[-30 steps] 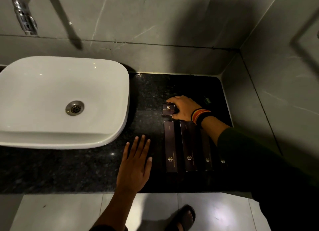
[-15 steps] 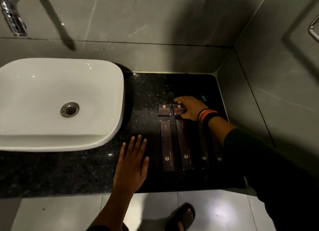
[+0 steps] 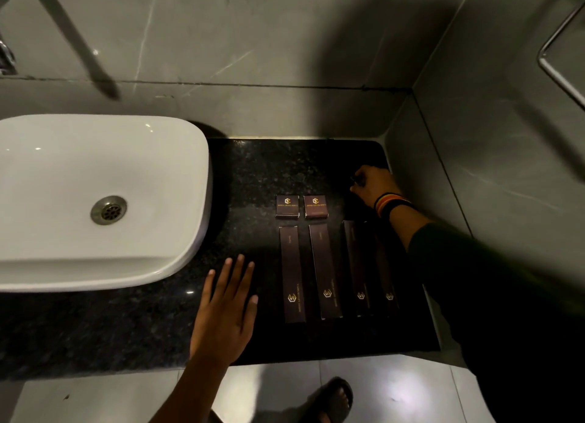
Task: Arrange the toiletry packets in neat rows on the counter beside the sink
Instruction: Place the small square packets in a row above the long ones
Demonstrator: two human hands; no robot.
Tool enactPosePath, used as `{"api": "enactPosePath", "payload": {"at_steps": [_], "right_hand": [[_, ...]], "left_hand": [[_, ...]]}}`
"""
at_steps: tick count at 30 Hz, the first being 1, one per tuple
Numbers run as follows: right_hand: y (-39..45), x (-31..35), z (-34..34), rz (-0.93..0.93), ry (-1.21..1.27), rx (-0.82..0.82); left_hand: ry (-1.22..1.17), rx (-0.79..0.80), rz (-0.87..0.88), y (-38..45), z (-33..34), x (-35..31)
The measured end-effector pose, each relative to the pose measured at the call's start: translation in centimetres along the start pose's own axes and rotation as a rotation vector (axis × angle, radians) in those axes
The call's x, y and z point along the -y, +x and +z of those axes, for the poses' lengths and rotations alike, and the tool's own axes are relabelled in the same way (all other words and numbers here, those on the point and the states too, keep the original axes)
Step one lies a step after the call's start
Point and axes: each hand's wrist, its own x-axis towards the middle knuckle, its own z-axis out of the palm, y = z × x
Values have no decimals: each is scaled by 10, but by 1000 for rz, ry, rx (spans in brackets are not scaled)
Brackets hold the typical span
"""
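Observation:
On the black granite counter [image 3: 253,169] lie several long dark packets in a row, the leftmost [image 3: 292,274] next to another [image 3: 326,270], the two on the right partly in shadow. Behind them sit two small square boxes [image 3: 287,206] [image 3: 315,206] side by side. My right hand [image 3: 373,185] is at the counter's back right, behind and right of the boxes; its fingers curl round a small dark item that barely shows. My left hand [image 3: 228,308] rests flat on the counter, fingers straight, left of the long packets.
A white basin [image 3: 95,185] takes up the counter's left side, with a chrome tap [image 3: 6,58] above it. Grey tiled walls close the back and right. A metal rail [image 3: 560,58] hangs on the right wall. My sandalled foot [image 3: 332,397] stands on the floor below.
My right hand let go of the second small box beside the first, then moved right and back to the counter's far corner. My left hand stayed flat in place.

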Motion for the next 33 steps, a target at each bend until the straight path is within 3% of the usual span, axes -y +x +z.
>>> {"api": "enactPosePath", "payload": {"at_steps": [4,12,22,27,33], "right_hand": [[3,4,7,4,10,18],[-33,0,3,-147,314,-11],[-54,-9,15,-187,132,32],[-48,-10,1,-205,296,53],[-6,5,-24,-199,383,-55]], "left_hand": [[-14,5,-3,-1,0,1],[-24,28,-4,-1,1,2],[-55,31,-5,-1,-4,-2],[-62,19,6,-2,-1,-1],[-10,41,-2,0,-1,1]]}}
